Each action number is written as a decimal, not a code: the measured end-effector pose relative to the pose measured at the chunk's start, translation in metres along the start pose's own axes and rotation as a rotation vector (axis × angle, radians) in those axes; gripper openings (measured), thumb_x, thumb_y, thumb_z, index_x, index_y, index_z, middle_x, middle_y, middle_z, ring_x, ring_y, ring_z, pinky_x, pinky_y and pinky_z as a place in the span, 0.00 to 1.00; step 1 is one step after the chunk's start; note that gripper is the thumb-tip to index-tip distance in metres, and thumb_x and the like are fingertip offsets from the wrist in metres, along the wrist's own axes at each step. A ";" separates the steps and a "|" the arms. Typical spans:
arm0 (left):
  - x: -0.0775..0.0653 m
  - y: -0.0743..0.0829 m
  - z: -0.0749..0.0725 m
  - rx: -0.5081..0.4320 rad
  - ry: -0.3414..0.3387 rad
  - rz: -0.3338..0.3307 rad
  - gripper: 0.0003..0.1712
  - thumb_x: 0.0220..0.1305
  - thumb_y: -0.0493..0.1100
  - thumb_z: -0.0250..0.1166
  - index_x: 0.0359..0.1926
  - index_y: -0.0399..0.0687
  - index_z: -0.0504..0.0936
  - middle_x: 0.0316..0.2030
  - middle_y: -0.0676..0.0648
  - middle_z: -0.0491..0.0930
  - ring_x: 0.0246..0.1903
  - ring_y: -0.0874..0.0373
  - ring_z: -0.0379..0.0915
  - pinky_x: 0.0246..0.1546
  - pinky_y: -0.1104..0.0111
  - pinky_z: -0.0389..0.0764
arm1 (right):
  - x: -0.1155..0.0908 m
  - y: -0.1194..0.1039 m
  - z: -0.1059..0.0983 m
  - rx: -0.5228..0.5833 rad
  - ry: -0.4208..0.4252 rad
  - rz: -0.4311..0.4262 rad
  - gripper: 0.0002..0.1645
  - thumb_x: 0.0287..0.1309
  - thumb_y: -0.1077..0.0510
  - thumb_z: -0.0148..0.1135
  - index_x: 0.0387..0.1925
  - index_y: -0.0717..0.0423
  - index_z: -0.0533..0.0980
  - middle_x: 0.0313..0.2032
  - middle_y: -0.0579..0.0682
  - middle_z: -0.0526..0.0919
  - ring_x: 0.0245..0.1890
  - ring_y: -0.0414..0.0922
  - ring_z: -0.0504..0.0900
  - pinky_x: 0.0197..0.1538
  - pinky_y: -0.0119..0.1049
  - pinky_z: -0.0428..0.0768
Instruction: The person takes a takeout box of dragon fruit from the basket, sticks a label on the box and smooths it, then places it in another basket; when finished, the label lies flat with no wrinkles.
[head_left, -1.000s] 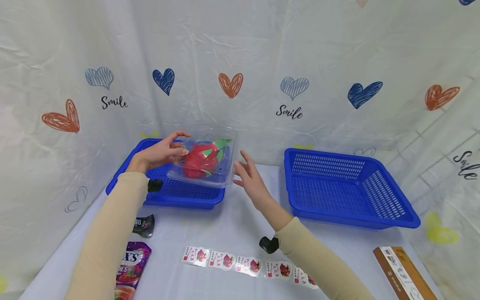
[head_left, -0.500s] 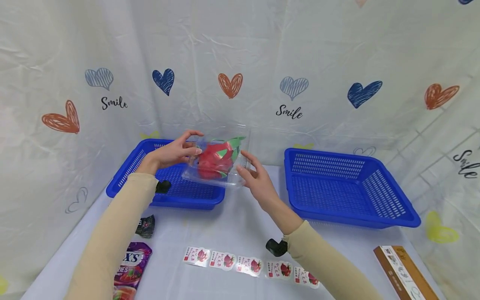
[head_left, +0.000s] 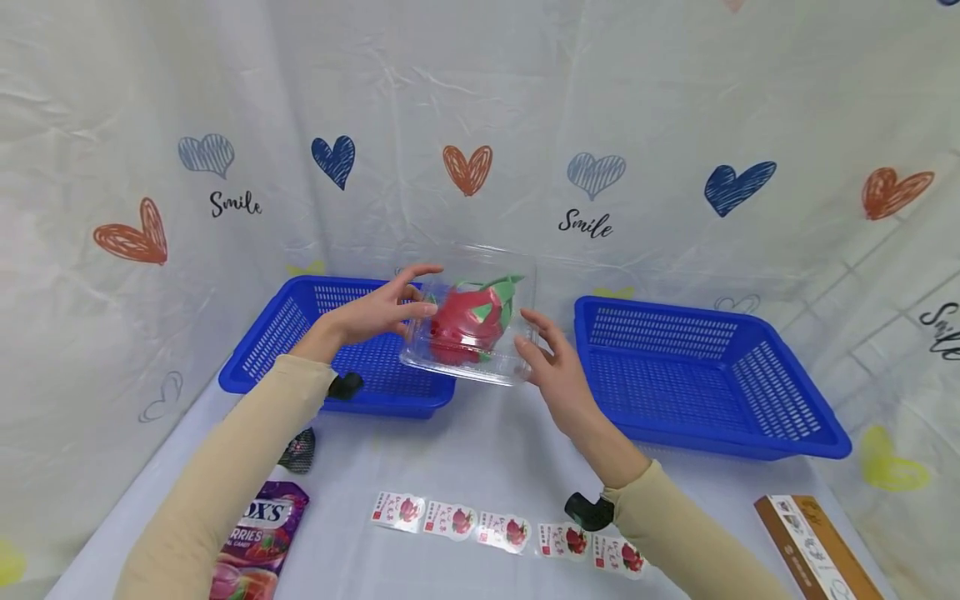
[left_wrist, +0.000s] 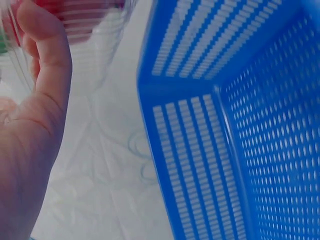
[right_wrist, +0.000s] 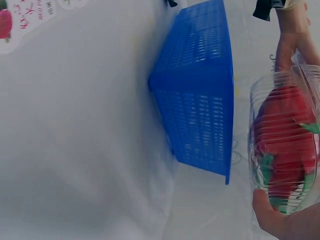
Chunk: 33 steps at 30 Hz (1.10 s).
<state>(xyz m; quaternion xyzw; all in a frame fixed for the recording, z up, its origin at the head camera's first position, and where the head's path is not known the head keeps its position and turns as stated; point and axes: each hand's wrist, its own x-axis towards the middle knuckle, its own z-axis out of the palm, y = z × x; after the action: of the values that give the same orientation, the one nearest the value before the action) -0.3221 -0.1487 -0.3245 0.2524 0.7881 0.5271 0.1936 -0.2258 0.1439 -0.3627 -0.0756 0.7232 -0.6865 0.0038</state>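
Both hands hold up a clear plastic clamshell box over the gap between two blue baskets. Inside lies red dragon fruit with green scales; whether it is one piece or more is hard to tell. The left hand grips the box's left side, thumb in front. On the right side, the right hand holds the box between thumb and fingers. In the right wrist view the ribbed box wall shows the fruit behind it, with the right thumb against its edge.
A blue basket stands behind the left forearm, another at the right. A strip of dragon fruit stickers lies in front. A purple candy bag and a dark packet are at left, a brown box at right.
The box with the dragon fruit has moved to the right in the left hand's grip. The right hand, apart from it a second ago, has taken hold of its right side.
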 end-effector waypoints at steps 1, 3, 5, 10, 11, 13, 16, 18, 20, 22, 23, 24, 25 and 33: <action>0.000 0.001 0.003 0.007 -0.004 0.007 0.41 0.65 0.57 0.63 0.73 0.76 0.51 0.54 0.38 0.67 0.51 0.44 0.72 0.46 0.52 0.79 | -0.002 0.000 -0.003 0.000 0.004 -0.002 0.30 0.70 0.48 0.55 0.70 0.38 0.62 0.72 0.48 0.55 0.66 0.53 0.67 0.59 0.53 0.74; 0.000 0.002 0.010 0.011 -0.019 0.018 0.43 0.64 0.56 0.65 0.73 0.77 0.51 0.55 0.39 0.66 0.49 0.44 0.74 0.47 0.51 0.79 | -0.005 0.001 -0.009 -0.003 0.016 -0.002 0.30 0.71 0.48 0.55 0.71 0.39 0.62 0.72 0.48 0.54 0.66 0.53 0.66 0.59 0.52 0.74; 0.000 0.002 0.017 0.009 -0.039 0.025 0.44 0.63 0.55 0.67 0.73 0.76 0.52 0.56 0.39 0.65 0.46 0.42 0.76 0.49 0.50 0.78 | -0.009 0.002 -0.015 -0.013 0.026 -0.008 0.30 0.71 0.49 0.54 0.72 0.41 0.61 0.73 0.48 0.54 0.67 0.52 0.65 0.58 0.52 0.75; -0.003 0.002 0.034 0.003 -0.074 0.029 0.43 0.60 0.49 0.70 0.72 0.69 0.58 0.58 0.42 0.63 0.49 0.44 0.74 0.53 0.51 0.76 | -0.017 0.008 -0.029 -0.033 0.026 -0.016 0.34 0.70 0.47 0.54 0.73 0.43 0.58 0.74 0.49 0.52 0.69 0.53 0.63 0.58 0.50 0.75; -0.004 0.001 0.037 0.003 -0.074 0.028 0.43 0.59 0.48 0.71 0.71 0.68 0.60 0.58 0.43 0.63 0.50 0.45 0.73 0.53 0.52 0.76 | -0.018 0.010 -0.032 -0.039 0.023 -0.016 0.34 0.70 0.46 0.55 0.73 0.43 0.58 0.74 0.49 0.52 0.69 0.53 0.62 0.58 0.50 0.75; -0.006 -0.001 0.044 0.010 -0.074 0.029 0.42 0.58 0.48 0.72 0.71 0.65 0.61 0.59 0.44 0.63 0.51 0.45 0.72 0.52 0.53 0.77 | -0.020 0.011 -0.036 -0.054 0.024 -0.014 0.34 0.69 0.45 0.55 0.73 0.43 0.58 0.73 0.50 0.52 0.69 0.54 0.62 0.58 0.51 0.74; -0.008 -0.005 0.053 -0.006 -0.065 0.040 0.41 0.59 0.46 0.72 0.70 0.60 0.63 0.58 0.43 0.64 0.50 0.45 0.71 0.51 0.52 0.77 | -0.024 0.013 -0.040 -0.067 0.030 -0.006 0.34 0.69 0.45 0.56 0.71 0.46 0.58 0.73 0.52 0.52 0.69 0.55 0.61 0.60 0.54 0.72; -0.010 -0.007 0.059 -0.024 -0.053 0.043 0.39 0.59 0.45 0.71 0.69 0.57 0.64 0.58 0.44 0.64 0.49 0.45 0.71 0.50 0.51 0.78 | -0.025 0.015 -0.042 -0.081 0.036 0.007 0.33 0.68 0.45 0.57 0.68 0.49 0.58 0.73 0.54 0.52 0.70 0.55 0.59 0.61 0.54 0.71; -0.011 -0.009 0.064 -0.040 -0.035 0.047 0.36 0.60 0.44 0.71 0.67 0.56 0.67 0.58 0.44 0.65 0.49 0.46 0.72 0.49 0.49 0.78 | -0.027 0.016 -0.043 -0.086 0.038 0.015 0.33 0.68 0.45 0.57 0.67 0.52 0.58 0.72 0.55 0.52 0.71 0.54 0.57 0.62 0.53 0.70; -0.014 -0.010 0.069 -0.051 -0.017 0.047 0.34 0.60 0.44 0.71 0.65 0.57 0.68 0.58 0.45 0.66 0.50 0.46 0.72 0.48 0.50 0.79 | -0.029 0.018 -0.045 -0.100 0.039 0.023 0.34 0.68 0.44 0.57 0.66 0.53 0.58 0.72 0.56 0.53 0.71 0.54 0.57 0.62 0.52 0.70; -0.014 -0.010 0.072 -0.055 -0.007 0.046 0.33 0.60 0.44 0.71 0.65 0.58 0.69 0.57 0.45 0.67 0.50 0.47 0.72 0.48 0.51 0.79 | -0.029 0.020 -0.045 -0.105 0.037 0.022 0.34 0.68 0.44 0.57 0.66 0.54 0.58 0.72 0.56 0.54 0.71 0.54 0.57 0.62 0.52 0.70; -0.015 -0.011 0.074 -0.056 0.000 0.049 0.33 0.60 0.44 0.71 0.65 0.58 0.69 0.57 0.45 0.68 0.51 0.47 0.72 0.48 0.51 0.79 | -0.030 0.021 -0.046 -0.110 0.037 0.022 0.34 0.68 0.44 0.57 0.66 0.55 0.58 0.72 0.56 0.54 0.71 0.53 0.58 0.62 0.52 0.70; -0.016 -0.011 0.076 -0.058 0.009 0.047 0.32 0.60 0.45 0.71 0.65 0.58 0.70 0.57 0.46 0.69 0.52 0.47 0.71 0.48 0.52 0.79 | -0.031 0.021 -0.047 -0.114 0.036 0.023 0.34 0.68 0.44 0.57 0.66 0.55 0.58 0.72 0.56 0.55 0.71 0.53 0.58 0.62 0.52 0.70; -0.022 -0.015 0.090 -0.044 0.066 0.002 0.31 0.62 0.51 0.69 0.64 0.58 0.71 0.62 0.46 0.67 0.55 0.48 0.72 0.53 0.47 0.76 | -0.042 0.027 -0.052 -0.183 0.017 0.054 0.34 0.67 0.45 0.59 0.67 0.54 0.60 0.73 0.59 0.54 0.72 0.59 0.55 0.66 0.56 0.63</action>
<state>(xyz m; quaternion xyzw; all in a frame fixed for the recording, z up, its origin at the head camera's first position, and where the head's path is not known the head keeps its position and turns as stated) -0.2566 -0.1008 -0.3709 0.2313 0.7820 0.5524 0.1726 -0.1930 0.2012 -0.3907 -0.0505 0.7848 -0.6176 0.0093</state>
